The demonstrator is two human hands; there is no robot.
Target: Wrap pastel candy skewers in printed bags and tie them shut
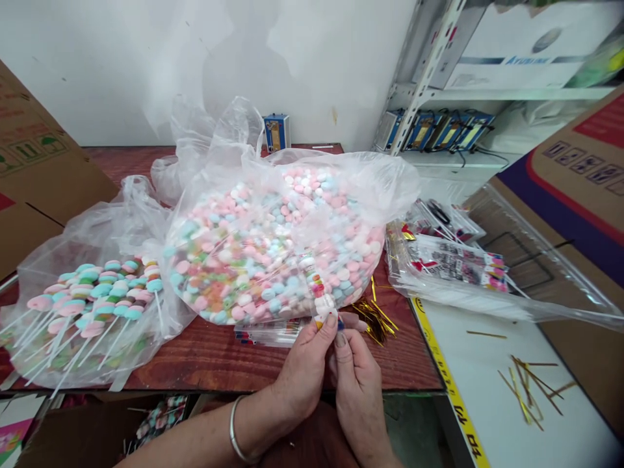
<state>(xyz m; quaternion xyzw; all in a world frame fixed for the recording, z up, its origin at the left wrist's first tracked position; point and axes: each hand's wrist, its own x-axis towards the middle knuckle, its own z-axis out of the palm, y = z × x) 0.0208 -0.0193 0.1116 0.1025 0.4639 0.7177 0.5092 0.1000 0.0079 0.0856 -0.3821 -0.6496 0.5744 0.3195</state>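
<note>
We pinch near end of wrapped candy in left hand; right hand beside it, whether gripping we cannot tell. Candy near centre, before big bag. Squeezing hard could crush it; loose pinch could drop it.

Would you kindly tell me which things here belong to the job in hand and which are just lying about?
Probably the job:
- wrapped candy stack in the left hand and right hand
- bagged loose candies
- candy sticks at left
- gold ties

Probably lying about:
- blue units on the shelf
- white carton above
</note>
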